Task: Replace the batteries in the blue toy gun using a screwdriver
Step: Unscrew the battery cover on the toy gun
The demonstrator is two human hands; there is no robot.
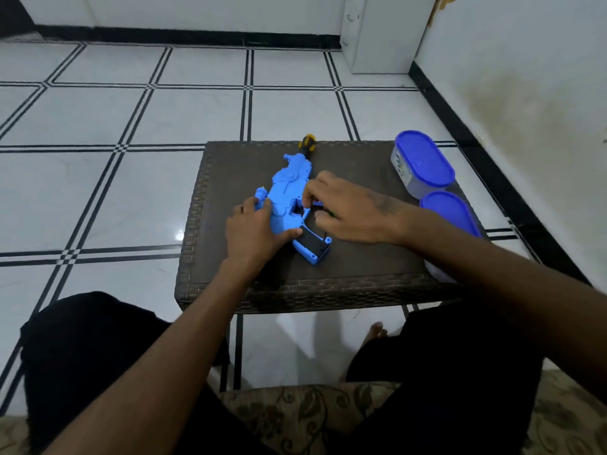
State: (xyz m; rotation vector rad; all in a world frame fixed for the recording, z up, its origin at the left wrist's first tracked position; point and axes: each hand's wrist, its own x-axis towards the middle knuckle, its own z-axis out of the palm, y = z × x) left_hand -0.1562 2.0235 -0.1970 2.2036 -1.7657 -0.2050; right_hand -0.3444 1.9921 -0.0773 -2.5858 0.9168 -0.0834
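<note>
1. The blue toy gun (289, 205) is lying flat on the dark woven table (361, 267), muzzle pointing away, grip toward the person, its black battery bay open.
2. The left hand (254, 229) is pressing down on the gun's body, fingers spread flat, thumb touching the grip's top.
3. The right hand (348, 211) is hovering over the trigger area, fingertips pinching near a small dark piece; what they are gripping cannot be told.
4. The screwdriver (308, 146) is lying at the far edge, just past the muzzle.
5. Two blue-lidded containers (423, 165) are crowding the right edge; the table's near strip is lying bare.
</note>
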